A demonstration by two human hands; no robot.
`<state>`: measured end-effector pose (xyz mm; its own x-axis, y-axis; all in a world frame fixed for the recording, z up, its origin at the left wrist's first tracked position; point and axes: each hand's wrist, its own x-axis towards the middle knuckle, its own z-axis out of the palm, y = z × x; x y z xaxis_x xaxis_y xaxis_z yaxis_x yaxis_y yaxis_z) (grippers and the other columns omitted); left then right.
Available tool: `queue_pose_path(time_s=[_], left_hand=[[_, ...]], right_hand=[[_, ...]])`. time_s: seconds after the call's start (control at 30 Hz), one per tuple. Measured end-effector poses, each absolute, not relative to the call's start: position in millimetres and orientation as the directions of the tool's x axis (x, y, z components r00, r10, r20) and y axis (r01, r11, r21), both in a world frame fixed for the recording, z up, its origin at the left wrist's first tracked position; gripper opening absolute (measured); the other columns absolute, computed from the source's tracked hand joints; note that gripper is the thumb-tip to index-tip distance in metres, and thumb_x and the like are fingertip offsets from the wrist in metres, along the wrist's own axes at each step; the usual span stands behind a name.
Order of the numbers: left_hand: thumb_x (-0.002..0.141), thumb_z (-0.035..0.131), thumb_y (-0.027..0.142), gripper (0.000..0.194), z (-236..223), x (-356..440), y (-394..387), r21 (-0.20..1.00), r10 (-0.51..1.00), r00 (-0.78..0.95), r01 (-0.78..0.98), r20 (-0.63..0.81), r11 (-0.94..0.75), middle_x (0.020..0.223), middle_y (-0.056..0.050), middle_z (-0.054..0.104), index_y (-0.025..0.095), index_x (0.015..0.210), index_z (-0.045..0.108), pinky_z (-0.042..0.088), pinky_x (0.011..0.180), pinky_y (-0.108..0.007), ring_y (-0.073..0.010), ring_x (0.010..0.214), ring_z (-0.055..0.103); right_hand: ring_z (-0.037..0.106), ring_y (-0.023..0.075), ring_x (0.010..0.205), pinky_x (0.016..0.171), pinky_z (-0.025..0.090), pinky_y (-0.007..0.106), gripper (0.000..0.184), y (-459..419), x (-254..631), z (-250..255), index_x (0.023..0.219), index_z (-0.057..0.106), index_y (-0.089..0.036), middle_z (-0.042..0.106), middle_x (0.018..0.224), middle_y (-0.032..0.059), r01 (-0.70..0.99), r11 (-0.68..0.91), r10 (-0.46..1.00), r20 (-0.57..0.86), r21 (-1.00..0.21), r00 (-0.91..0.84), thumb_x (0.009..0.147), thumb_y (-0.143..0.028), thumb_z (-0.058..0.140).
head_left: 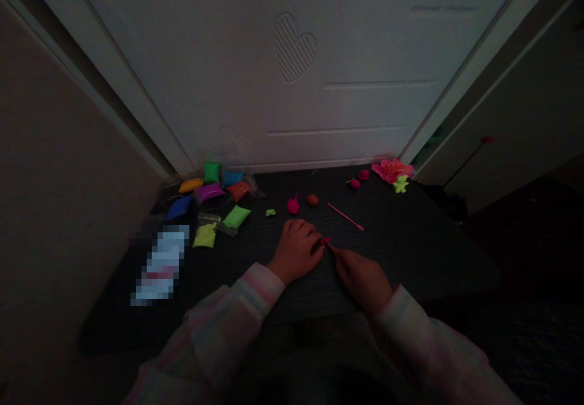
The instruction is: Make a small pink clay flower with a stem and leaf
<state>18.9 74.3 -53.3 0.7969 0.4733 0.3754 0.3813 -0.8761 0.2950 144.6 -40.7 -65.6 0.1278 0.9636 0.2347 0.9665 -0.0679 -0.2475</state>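
My left hand rests low over the dark table with its fingers curled, their tips at a small deep-pink piece of clay. In my right hand is a thin pink modelling tool, pinched like a pen, its tip at that clay piece. Just beyond my left hand sit a pink clay ball with a thin stem, an orange-brown clay ball and a small light-green clay bit. A second pink modelling tool lies beyond my right hand.
Several bags of coloured clay lie at the table's left, near a blurred-out pale packet. Small pink clay pieces, a pink flower-like piece and a yellow-green bear shape are at back right. A white panel with embossed hearts stands behind.
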Motion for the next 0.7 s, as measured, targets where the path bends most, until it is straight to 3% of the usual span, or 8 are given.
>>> queue_pose_path(time_s=[0.3,0.7], left_hand=[[0.08,0.046,0.028,0.017,-54.3,19.5,75.6,0.278,0.45,0.82,0.368,0.352,-0.887,0.089,-0.002,0.058,0.019,0.083,0.06,0.033,0.083,-0.036,-0.0179,0.09,0.042],[0.076,0.052,0.028,0.015,-52.8,14.4,90.5,0.484,0.592,0.693,0.384,0.412,-0.786,0.084,-0.004,0.059,0.018,0.08,0.061,0.035,0.082,-0.035,-0.0184,0.088,0.045]], right_hand=[[0.063,0.0161,0.075,0.066,0.048,0.026,0.027,-39.1,144.0,-60.3,0.103,0.055,-0.017,0.066,0.088,0.0058,0.957,-0.102,0.963,0.215,-0.272,0.164,0.08,-0.017,0.04],[0.063,0.0148,0.071,0.061,0.048,0.024,0.025,-36.4,145.5,-56.4,0.101,0.053,-0.018,0.066,0.089,0.0046,0.882,-0.183,0.93,0.214,-0.435,0.299,0.081,-0.02,0.039]])
